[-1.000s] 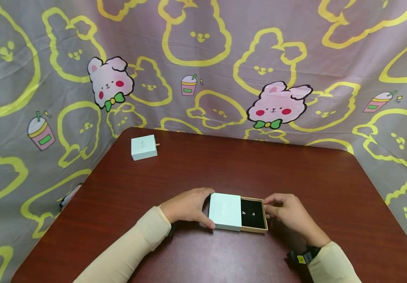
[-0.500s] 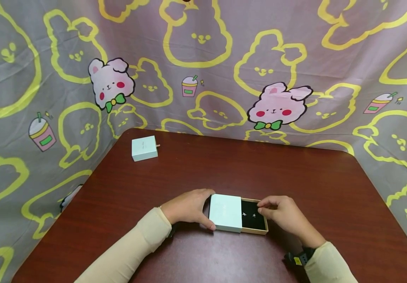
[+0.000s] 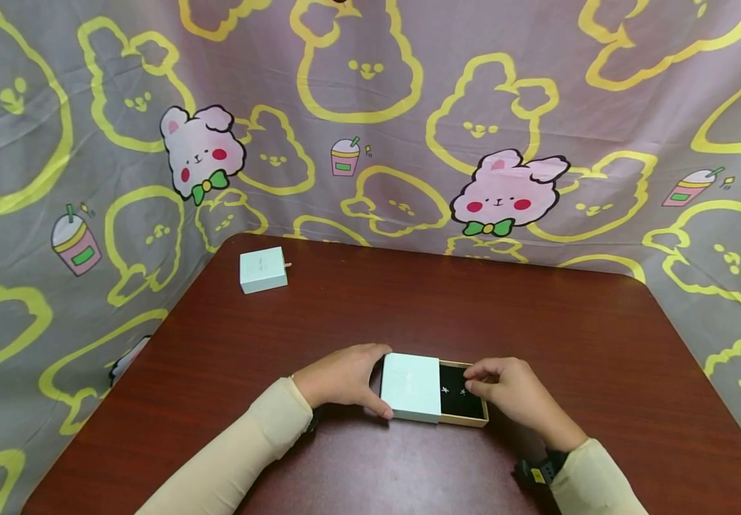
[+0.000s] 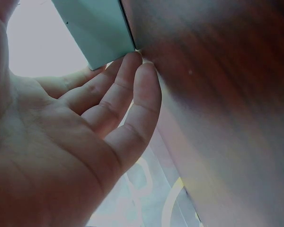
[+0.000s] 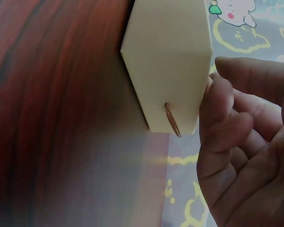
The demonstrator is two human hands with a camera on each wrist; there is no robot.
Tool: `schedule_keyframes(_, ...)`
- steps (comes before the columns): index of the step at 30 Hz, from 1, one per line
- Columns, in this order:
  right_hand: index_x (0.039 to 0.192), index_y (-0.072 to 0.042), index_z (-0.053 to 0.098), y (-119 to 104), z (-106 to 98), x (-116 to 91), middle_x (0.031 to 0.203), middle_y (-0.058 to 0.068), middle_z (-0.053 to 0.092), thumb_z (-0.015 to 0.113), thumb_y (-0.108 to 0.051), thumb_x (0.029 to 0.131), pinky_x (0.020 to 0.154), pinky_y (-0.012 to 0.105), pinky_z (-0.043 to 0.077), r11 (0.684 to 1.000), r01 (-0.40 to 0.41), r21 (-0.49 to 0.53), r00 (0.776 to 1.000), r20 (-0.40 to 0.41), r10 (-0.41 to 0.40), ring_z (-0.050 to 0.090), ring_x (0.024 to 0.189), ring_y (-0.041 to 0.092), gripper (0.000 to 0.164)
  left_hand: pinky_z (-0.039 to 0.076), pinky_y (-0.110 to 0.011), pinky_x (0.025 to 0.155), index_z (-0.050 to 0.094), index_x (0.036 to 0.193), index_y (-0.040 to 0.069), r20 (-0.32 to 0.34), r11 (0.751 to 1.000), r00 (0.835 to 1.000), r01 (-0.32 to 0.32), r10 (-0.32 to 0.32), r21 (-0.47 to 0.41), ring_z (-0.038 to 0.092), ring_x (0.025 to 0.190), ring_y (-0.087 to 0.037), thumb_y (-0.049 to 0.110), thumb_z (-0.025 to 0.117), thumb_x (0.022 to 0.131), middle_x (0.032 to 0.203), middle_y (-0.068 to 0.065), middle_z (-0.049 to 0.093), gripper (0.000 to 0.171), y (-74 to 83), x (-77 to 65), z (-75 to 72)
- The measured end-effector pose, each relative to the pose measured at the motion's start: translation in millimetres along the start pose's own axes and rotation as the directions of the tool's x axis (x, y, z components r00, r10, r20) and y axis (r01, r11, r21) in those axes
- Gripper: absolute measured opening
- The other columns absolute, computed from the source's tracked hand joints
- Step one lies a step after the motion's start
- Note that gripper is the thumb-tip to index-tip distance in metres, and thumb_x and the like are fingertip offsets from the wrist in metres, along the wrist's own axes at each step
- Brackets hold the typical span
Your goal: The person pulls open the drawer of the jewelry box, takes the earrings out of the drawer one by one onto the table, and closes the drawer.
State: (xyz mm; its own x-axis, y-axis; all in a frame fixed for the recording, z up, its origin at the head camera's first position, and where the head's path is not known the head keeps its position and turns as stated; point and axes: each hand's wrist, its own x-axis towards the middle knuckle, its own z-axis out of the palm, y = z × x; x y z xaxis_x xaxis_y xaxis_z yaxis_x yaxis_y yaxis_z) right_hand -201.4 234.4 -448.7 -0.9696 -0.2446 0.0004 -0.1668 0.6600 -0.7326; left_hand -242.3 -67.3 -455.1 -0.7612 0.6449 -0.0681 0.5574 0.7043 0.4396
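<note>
A pale mint jewelry box (image 3: 410, 386) lies on the table, its drawer (image 3: 465, 421) slid partway out to the right. Two small silver star-shaped pieces (image 3: 463, 392), like stud earrings, sit on the black pad (image 3: 459, 408) inside. My left hand (image 3: 342, 375) holds the box's left end between thumb and fingers; the left wrist view shows fingertips against the box side (image 4: 99, 33). Above the drawer's far right corner, my right hand (image 3: 517, 393) has bent fingers near the stars, thumb and index apart. A ribbon pull (image 5: 172, 120) hangs from the drawer front (image 5: 165, 85).
A second mint box (image 3: 263, 270) stands shut at the table's back left corner, with a small tab on its right side. The reddish-brown table (image 3: 448, 307) is backed by a cartoon-printed curtain (image 3: 403, 129). A black watch-like band (image 3: 541, 468) circles the right wrist.
My right hand has left the drawer's front edge and moved left, over the black pad toward the stars. The left hand and the box stay in place.
</note>
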Motion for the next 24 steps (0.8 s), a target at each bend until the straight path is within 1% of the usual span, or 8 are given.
schedule_keyframes(8, 0.095, -0.011, 0.075, -1.8, 1.3, 0.7, 0.079, -0.006, 0.066, 0.074, -0.013, 0.086, 0.058, 0.027, 0.05, 0.999, 0.031, -0.024, 0.999, 0.01, -0.03, 0.06, 0.072, 0.011, 0.009, 0.039, -0.033, 0.102, 0.047, 0.139, 0.006, 0.0, 1.0, 1.0, -0.002, 0.002, 0.001, 0.05, 0.123, -0.015, 0.063, 0.084, 0.061, 0.135, -0.003, 0.053, 0.103, -0.2, -0.3, -0.3)
schedule_keyframes(14, 0.095, -0.013, 0.074, -3.9, 2.6, 1.0, 0.078, -0.007, 0.065, 0.074, -0.013, 0.086, 0.059, 0.028, 0.048, 0.999, 0.034, -0.042, 0.999, 0.008, -0.034, 0.059, 0.072, 0.011, 0.009, 0.04, -0.033, 0.102, 0.047, 0.139, 0.006, -0.002, 1.0, 1.0, -0.004, 0.004, 0.003, 0.05, 0.123, -0.015, 0.064, 0.083, 0.061, 0.135, -0.004, 0.054, 0.104, -0.3, 0.4, 0.0)
schedule_keyframes(19, 0.093, -0.013, 0.074, -4.6, 3.8, 1.6, 0.075, -0.009, 0.064, 0.074, -0.011, 0.085, 0.058, 0.027, 0.047, 0.995, 0.056, -0.087, 0.998, 0.001, -0.056, 0.058, 0.07, 0.01, 0.008, 0.04, -0.033, 0.102, 0.047, 0.14, 0.005, -0.004, 1.0, 1.0, -0.013, 0.013, 0.003, 0.05, 0.123, -0.016, 0.064, 0.083, 0.061, 0.135, -0.005, 0.053, 0.105, -0.2, -0.2, -0.2)
schedule_keyframes(24, 0.092, -0.014, 0.075, -4.9, 5.7, 3.1, 0.07, -0.011, 0.062, 0.076, -0.011, 0.083, 0.054, 0.026, 0.046, 0.988, 0.067, -0.138, 0.998, -0.002, -0.068, 0.055, 0.064, 0.009, 0.01, 0.04, -0.034, 0.101, 0.047, 0.14, 0.006, 0.0, 1.0, 1.0, 0.001, -0.001, 0.003, 0.05, 0.123, -0.015, 0.063, 0.083, 0.061, 0.135, -0.004, 0.054, 0.104, 0.0, -0.5, -0.5)
